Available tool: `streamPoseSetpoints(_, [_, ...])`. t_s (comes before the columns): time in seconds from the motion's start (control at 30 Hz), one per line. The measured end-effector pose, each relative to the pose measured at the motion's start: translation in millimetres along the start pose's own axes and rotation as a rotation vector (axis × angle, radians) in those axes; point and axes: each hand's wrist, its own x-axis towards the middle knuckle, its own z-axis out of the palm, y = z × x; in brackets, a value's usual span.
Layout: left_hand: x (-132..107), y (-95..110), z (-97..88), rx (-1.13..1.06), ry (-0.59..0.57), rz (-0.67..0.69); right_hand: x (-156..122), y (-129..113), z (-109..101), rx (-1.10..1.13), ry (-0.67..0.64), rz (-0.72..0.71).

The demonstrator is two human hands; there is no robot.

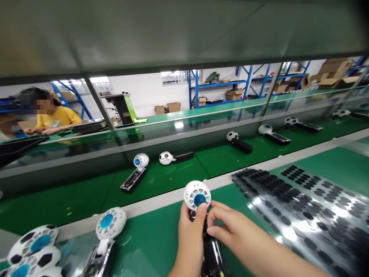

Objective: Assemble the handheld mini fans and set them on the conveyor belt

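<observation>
My left hand (190,234) grips the black handle of a small handheld fan (197,195), its thumb pressed on the blue centre disc of the white round head. My right hand (230,227) closes its fingers on the fan's neck from the right, just below the head. The handle's lower end (211,257) points toward me. Both hands hold the fan over the green work surface (150,231).
Another fan (105,234) lies at my left, with several football-patterned heads (31,250) at the bottom left. A clear sheet of black round stickers (294,200) lies at right. Several fans (175,156) ride the green conveyor (161,177). A person in yellow (53,117) sits across.
</observation>
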Motion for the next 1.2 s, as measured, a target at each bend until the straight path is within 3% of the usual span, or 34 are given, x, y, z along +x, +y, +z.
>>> streamPoseSetpoints(0.13, [2,-11,-2.4,-0.067,-0.018,-0.047,4,0,5,-0.143,-0.032,0.03])
streamPoseSetpoints(0.27, [2,-15,-1.6,-0.034,0.043,-0.058,6,-2,7,-0.187,-0.06,0.077])
streamPoseSetpoints(0.5, [-2,-8,-2.6,-0.019,-0.033,-0.091,7,0,8,-0.187,-0.048,0.107])
streamPoseSetpoints(0.9, [-3,-6,0.7,-0.034,-0.027,-0.094,5,2,10,-0.175,-0.055,0.116])
streamPoseSetpoints(1.2, [-3,-7,1.5,-0.022,0.011,-0.094,3,15,17,-0.2,0.02,-0.005])
